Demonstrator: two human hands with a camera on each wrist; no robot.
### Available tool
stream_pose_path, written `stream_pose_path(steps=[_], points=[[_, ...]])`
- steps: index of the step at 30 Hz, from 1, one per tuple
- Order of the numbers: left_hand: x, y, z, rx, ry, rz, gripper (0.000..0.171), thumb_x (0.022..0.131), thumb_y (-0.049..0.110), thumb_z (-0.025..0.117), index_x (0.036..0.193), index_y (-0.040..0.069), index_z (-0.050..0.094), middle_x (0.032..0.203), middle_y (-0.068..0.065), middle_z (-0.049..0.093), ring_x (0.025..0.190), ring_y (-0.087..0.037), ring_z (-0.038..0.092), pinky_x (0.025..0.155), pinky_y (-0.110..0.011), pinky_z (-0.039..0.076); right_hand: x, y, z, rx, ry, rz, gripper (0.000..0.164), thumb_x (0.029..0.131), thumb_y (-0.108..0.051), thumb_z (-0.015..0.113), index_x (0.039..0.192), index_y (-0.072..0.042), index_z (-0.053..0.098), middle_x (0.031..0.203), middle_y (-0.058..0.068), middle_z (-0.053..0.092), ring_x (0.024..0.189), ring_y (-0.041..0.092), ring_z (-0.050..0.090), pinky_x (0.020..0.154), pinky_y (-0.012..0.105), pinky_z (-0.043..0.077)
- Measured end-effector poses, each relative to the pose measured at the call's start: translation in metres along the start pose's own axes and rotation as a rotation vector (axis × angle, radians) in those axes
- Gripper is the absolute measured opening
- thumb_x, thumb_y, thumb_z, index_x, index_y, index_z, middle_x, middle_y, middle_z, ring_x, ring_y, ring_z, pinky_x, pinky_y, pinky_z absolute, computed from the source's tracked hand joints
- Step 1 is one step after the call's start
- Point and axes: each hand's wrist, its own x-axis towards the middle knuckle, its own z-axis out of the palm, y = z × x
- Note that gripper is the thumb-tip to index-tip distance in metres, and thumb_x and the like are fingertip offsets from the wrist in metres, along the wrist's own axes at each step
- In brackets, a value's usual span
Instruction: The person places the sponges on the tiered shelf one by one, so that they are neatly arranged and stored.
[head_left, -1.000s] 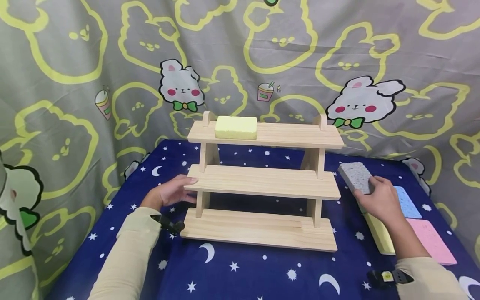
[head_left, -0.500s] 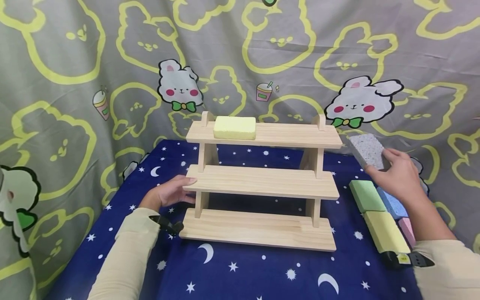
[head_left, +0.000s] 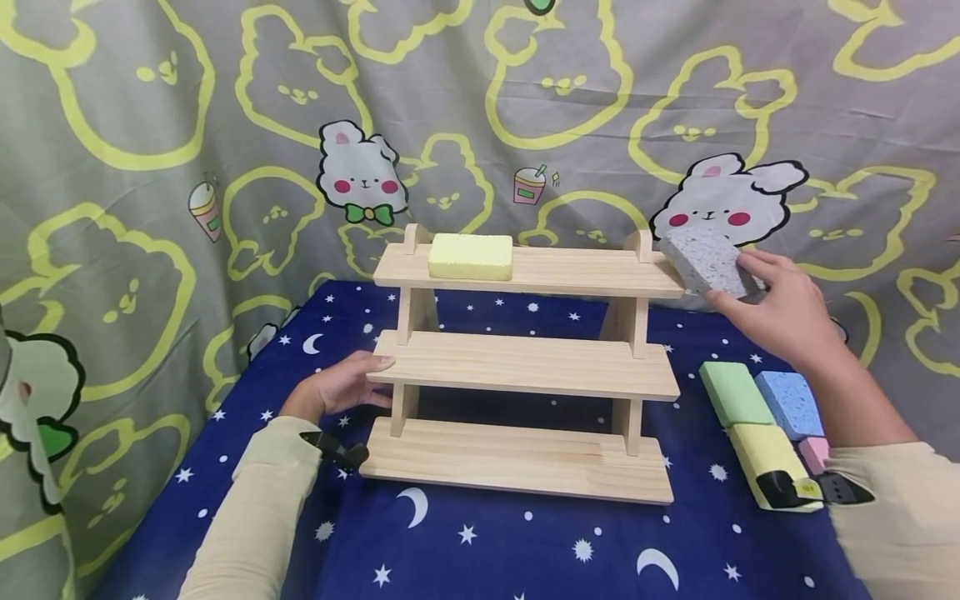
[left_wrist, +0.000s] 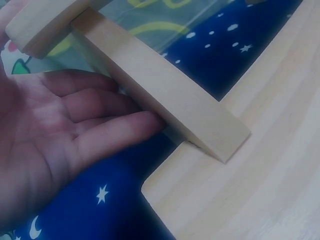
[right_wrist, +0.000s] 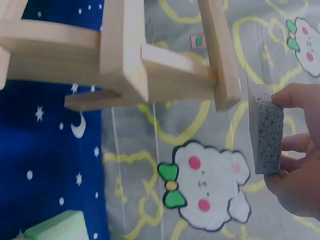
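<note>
My right hand (head_left: pixel 783 308) pinches a speckled grey sponge (head_left: pixel 708 262) by its edges, thumb on one side and fingers on the other. In the head view the sponge overlaps the right end of the top board of a three-tier wooden shelf (head_left: pixel 525 362); the right wrist view shows the grey sponge (right_wrist: pixel 266 130) raised beside that board's end. With its thumb on top and fingers below, my left hand (head_left: pixel 341 385) holds the left end of the middle board. Its fingers (left_wrist: pixel 120 132) touch the side upright. A yellow sponge (head_left: pixel 470 257) lies on the top board, left of centre.
On the dark blue star-print cloth (head_left: pixel 525 550), right of the shelf, lie a green sponge (head_left: pixel 737 393), a blue sponge (head_left: pixel 789 404), another yellow sponge (head_left: pixel 761 458) and a pink sponge (head_left: pixel 813 454), partly hidden by my right arm. A patterned grey curtain (head_left: pixel 450 100) hangs behind.
My right hand has lifted the grey sponge from the pile on the right, then carried it up and left to the top board's right end. My left hand has stayed in place.
</note>
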Motion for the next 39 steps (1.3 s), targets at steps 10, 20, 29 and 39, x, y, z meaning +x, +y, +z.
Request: stream_pose_path(steps=[10,20,29,39], points=[[0.001,-0.001,-0.001,-0.008,-0.011,0.002,0.049,0.092,0.025,0.047,0.129,-0.007,0.042,0.112,-0.009,0.059,0.108,-0.024,0.056,0.088,-0.051,0.048,0.017,-0.030,0.011,0.070,-0.147,-0.204,0.068,0.087,-0.028,0.064,0.141,0.003,0.038,0.145,0.025,0.031,0.124,0.046,0.036,0.094,0.061,0.035],[0.001,-0.002,-0.001,0.003,-0.001,0.009,0.056,0.092,0.027,0.047,0.133,-0.010,0.037,0.114,-0.011,0.057,0.108,-0.025,0.056,0.088,-0.051,0.048,0.034,-0.054,0.018,0.083,-0.346,-0.267,0.066,0.086,-0.029,0.064,0.141,-0.003,0.040,0.147,0.021,0.032,0.126,0.046,0.040,0.096,0.059,0.039],[0.001,-0.001,0.000,0.006,0.002,0.001,0.056,0.092,0.027,0.047,0.134,-0.009,0.036,0.117,-0.013,0.055,0.109,-0.025,0.055,0.089,-0.052,0.047,0.046,-0.064,0.023,0.076,-0.398,-0.360,0.059,0.086,-0.020,0.061,0.139,0.000,0.042,0.148,0.016,0.034,0.126,0.038,0.041,0.096,0.054,0.039],[0.002,-0.001,-0.001,-0.001,0.000,0.001,0.060,0.092,0.026,0.047,0.135,-0.012,0.033,0.116,-0.013,0.056,0.109,-0.026,0.055,0.088,-0.052,0.048,0.054,-0.073,0.031,0.083,-0.426,-0.381,0.057,0.086,-0.011,0.054,0.140,-0.001,0.040,0.151,0.016,0.028,0.132,0.038,0.032,0.098,0.058,0.034]])
